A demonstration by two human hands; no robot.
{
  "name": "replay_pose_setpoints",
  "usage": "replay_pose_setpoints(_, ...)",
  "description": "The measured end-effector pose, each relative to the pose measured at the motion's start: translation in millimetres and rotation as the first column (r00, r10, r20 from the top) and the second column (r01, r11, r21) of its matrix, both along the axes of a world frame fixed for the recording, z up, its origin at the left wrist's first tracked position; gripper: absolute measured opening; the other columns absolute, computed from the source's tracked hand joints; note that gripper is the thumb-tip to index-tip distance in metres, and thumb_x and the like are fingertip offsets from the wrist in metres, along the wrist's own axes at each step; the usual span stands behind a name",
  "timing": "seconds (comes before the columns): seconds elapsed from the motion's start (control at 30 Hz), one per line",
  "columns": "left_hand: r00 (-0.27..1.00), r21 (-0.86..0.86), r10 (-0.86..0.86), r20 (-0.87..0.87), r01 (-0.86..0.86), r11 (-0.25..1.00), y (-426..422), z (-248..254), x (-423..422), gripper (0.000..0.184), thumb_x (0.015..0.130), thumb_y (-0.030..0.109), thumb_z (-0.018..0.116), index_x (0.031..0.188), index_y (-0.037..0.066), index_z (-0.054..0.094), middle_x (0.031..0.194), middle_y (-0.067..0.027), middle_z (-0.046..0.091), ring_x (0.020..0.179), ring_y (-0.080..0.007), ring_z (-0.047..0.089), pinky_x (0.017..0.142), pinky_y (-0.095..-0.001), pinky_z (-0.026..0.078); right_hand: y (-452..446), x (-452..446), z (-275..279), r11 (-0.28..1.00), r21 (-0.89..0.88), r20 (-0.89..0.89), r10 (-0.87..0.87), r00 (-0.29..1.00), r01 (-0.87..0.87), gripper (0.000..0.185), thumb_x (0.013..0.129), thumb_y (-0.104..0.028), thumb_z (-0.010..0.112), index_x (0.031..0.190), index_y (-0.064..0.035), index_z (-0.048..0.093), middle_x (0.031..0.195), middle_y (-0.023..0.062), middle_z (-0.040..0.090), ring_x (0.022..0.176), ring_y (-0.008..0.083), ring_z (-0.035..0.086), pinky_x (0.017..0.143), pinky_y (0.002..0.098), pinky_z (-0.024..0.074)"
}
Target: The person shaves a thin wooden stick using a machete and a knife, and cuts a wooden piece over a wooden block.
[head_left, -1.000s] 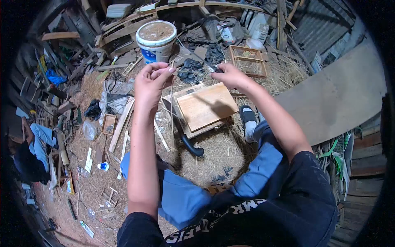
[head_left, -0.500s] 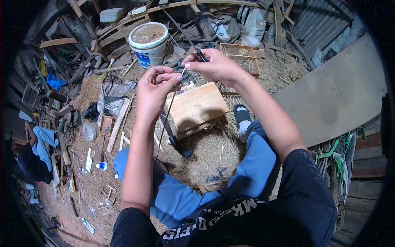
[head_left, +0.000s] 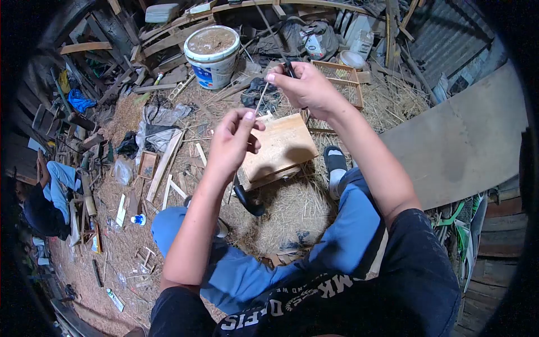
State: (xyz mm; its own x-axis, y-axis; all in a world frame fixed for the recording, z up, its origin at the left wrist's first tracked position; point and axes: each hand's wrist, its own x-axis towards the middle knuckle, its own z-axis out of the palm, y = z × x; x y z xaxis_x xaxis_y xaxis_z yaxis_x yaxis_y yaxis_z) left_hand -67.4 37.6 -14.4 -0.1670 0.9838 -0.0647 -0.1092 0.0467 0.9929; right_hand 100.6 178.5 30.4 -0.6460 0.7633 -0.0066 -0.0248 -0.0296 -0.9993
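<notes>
Head view: left hand pinches a thin, pale wooden stick; right hand grips a black-handled, long-bladed knife, best angled off fingertips.

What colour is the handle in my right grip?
The handle is black, best seen in the head view.

2 bare forearms extend forward, left hand pinching, right hand curled near it.

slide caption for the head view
Thin stick between the left hand and the right hand, which grips a black handle.
</notes>
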Motion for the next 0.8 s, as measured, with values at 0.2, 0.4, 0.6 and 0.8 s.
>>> replay_pose_setpoints(0.2, 0.994, 0.096, 0.049, -0.097, -0.039, 0.995, -7.3, -4.0, 5.6, 0.016, 0.106, 0.018, 0.052, 0.105, 0.004, 0.06, 0.068, 0.0041, 0.05, 0.06, -0.0033, 0.042, 0.052, -0.0219, 0.032, -10.1, -11.9, 6.5, 0.994, 0.081, 0.006, -0.071, 0.997, 0.07, 0.023, 0.094, -0.028, 0.072, 0.1, -0.0079, 0.064, 0.064, -0.0086, 0.047, 0.047, 0.0021, 0.035, 0.043, 0.022, 0.0246)
replay_pose_setpoints(0.4, 0.997, 0.086, 0.054, 0.055, -0.059, 0.995, -12.9, 5.0, -5.2, 0.015, 0.107, 0.018, 0.049, 0.102, 0.005, 0.055, 0.068, 0.0053, 0.045, 0.059, -0.0036, 0.038, 0.052, -0.0219, 0.03, 6.7, -18.4, -1.2, 0.963, 0.265, -0.085, -0.028, 0.996, 0.049, 0.027, 0.104, -0.028, 0.054, 0.106, -0.0028, 0.061, 0.076, -0.0023, 0.057, 0.062, 0.0068, 0.05, 0.057, 0.0241, 0.0417)
replay_pose_setpoints(0.6, 0.99, 0.083, 0.14, 0.026, -0.142, 0.986, -17.8, 20.8, -13.9, 0.018, 0.108, 0.019, 0.046, 0.106, 0.004, 0.056, 0.068, 0.0065, 0.043, 0.061, -0.0032, 0.038, 0.054, -0.0218, 0.03, -13.5, -24.4, -0.8, 0.715, 0.696, 0.148, -0.054, 0.987, -0.065, 0.022, 0.101, -0.025, 0.057, 0.106, -0.0036, 0.059, 0.088, 0.0135, 0.066, 0.077, 0.0226, 0.065, 0.07, 0.0366, 0.0507)
replay_pose_setpoints(0.8, 0.996, 0.165, 0.082, -0.022, -0.077, 0.983, -18.4, 21.4, -25.5, 0.021, 0.109, 0.02, 0.043, 0.109, 0.004, 0.058, 0.068, 0.0073, 0.043, 0.056, -0.0022, 0.034, 0.05, -0.0213, 0.027, -20.9, -30.9, -3.6, 0.445, 0.89, 0.159, -0.107, 0.981, -0.096, 0.027, 0.1, -0.03, 0.058, 0.106, -0.0038, 0.059, 0.091, 0.0177, 0.065, 0.088, 0.0387, 0.064, 0.074, 0.0427, 0.0511)
